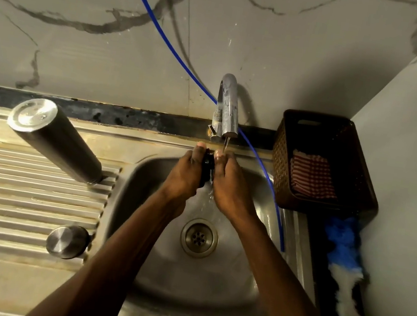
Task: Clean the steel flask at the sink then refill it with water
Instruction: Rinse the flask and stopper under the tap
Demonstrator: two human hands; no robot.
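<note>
The steel flask point(54, 139) stands upside down on the ribbed drainboard point(19, 200), left of the basin. Its steel cap point(67, 241) sits on the drainboard near the basin's edge. Over the sink basin point(224, 276), my left hand point(186, 172) and my right hand point(229, 181) hold a small black part point(207, 167) between them, under a thin stream of water from the tap point(227, 106). Most of the black part is hidden by my fingers.
A dark woven basket point(340, 139) with a red checked cloth point(313, 173) stands right of the tap. A blue hose point(170, 44) runs down the marble wall into the basin. A blue and white duster point(344, 273) lies at the right. The drain point(199, 237) is open.
</note>
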